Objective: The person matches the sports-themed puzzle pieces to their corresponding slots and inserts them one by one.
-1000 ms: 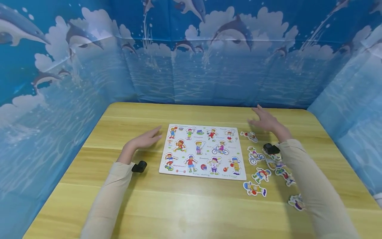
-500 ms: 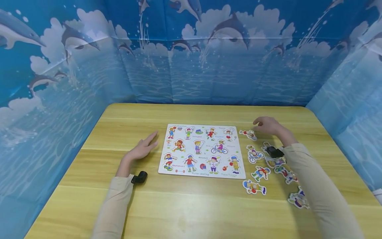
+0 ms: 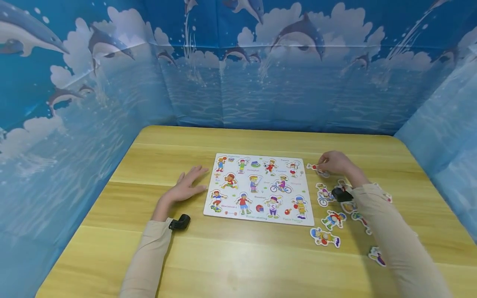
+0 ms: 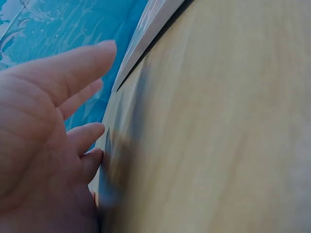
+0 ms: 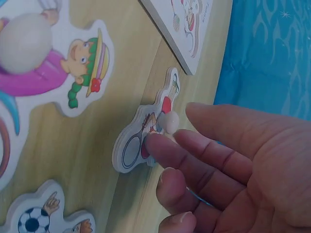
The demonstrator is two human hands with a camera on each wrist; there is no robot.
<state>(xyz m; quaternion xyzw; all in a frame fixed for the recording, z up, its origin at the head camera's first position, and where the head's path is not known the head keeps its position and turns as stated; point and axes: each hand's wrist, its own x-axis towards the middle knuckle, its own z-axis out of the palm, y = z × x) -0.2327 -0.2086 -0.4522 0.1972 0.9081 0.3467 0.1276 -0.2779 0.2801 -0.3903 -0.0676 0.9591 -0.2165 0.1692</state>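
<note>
My right hand (image 3: 335, 162) reaches over a tennis-player puzzle piece (image 5: 130, 151) beyond the right side of the puzzle board (image 3: 242, 185). In the right wrist view, the index fingertip is right at the piece beside its round white knob (image 5: 169, 122); the thumb (image 5: 209, 116) is held a little away from that knob. The piece lies on the table, partly hidden by the fingers. My left hand (image 3: 184, 188) is by the board's left edge, fingers spread and holding nothing. Children playing sports are pictured on the board.
Several loose pieces lie right of the board, among them a cyclist (image 3: 324, 195), a roller skater (image 3: 333, 219) and a table-tennis player (image 3: 325, 237). My right sleeve (image 3: 398, 236) covers part of them. A blue dolphin-print curtain (image 3: 238, 95) hangs behind the wooden table (image 3: 231, 256).
My right hand has come down and nearer, from behind the tennis-player piece to its knob. My left hand has shifted slightly, staying beside the board. The head view has moved a little.
</note>
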